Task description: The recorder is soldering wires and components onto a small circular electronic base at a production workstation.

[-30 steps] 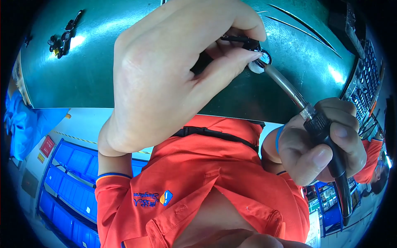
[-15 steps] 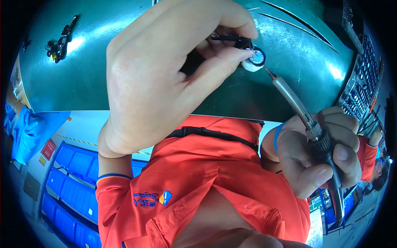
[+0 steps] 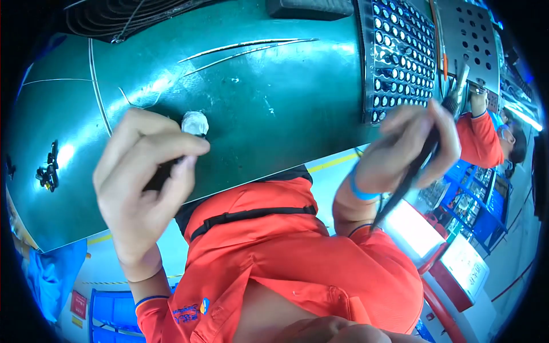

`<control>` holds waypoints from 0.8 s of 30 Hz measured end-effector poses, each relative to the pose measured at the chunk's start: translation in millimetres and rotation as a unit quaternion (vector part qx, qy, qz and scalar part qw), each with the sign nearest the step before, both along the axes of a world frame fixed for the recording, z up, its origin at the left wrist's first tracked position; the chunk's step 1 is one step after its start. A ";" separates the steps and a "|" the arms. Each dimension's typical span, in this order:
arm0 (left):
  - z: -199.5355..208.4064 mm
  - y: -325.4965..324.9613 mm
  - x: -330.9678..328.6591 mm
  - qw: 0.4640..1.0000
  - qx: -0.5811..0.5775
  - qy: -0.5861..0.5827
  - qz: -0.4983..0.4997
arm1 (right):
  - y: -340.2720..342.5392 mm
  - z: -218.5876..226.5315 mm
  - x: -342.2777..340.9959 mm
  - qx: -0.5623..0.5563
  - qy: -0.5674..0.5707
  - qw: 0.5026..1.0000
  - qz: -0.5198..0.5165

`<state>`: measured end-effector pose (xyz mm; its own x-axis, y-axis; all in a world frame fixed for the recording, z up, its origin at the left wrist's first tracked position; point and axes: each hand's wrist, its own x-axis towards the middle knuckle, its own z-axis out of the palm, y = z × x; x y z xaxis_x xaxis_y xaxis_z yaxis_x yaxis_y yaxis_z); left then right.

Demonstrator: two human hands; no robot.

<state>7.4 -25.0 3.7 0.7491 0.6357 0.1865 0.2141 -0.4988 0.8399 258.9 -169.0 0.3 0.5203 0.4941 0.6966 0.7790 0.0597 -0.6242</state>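
Over the left part of the green tabletop point(image 3: 274, 148), my left hand point(image 3: 143, 171) is closed, thumb and forefinger pinched together. A small round part with a white face point(image 3: 195, 123) shows just past the fingertips, a bit of black beside it; the fingers hide the rest. My right hand point(image 3: 414, 143) wraps around a soldering iron point(image 3: 453, 103), near the table's right edge. The iron's metal end points up and away, toward the far right, and its dark cable hangs below the hand. Motion blurs the right hand and the iron.
A tray with rows of small round parts point(image 3: 400, 57) lies at the far right, beside a perforated metal plate point(image 3: 472, 34). Thin strips point(image 3: 246, 50) and a black block point(image 3: 309, 8) lie farther back. Small black parts point(image 3: 49, 168) sit at left. Another person's red sleeve point(image 3: 483, 140) shows at right.
My right hand has carried the soldering iron up and away from the small part, toward the far right. My left hand has moved left and down, still pinching. The view has shifted right.
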 end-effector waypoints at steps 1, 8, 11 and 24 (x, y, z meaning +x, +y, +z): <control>-0.4 -2.0 -3.7 1.000 0.008 -0.012 0.013 | -1.6 2.3 11.3 -0.050 0.026 0.998 -0.020; -5.3 -5.6 -12.0 0.997 0.003 -0.052 0.051 | 0.8 17.7 80.2 -0.311 -0.128 0.940 -0.054; -5.7 -5.6 -19.5 0.984 -0.006 -0.160 0.078 | -14.4 19.9 102.3 -0.278 -0.168 0.946 -0.013; 9.9 137.6 -277.5 0.790 0.350 0.207 0.460 | 10.1 -10.5 -66.1 -0.186 0.039 0.964 0.187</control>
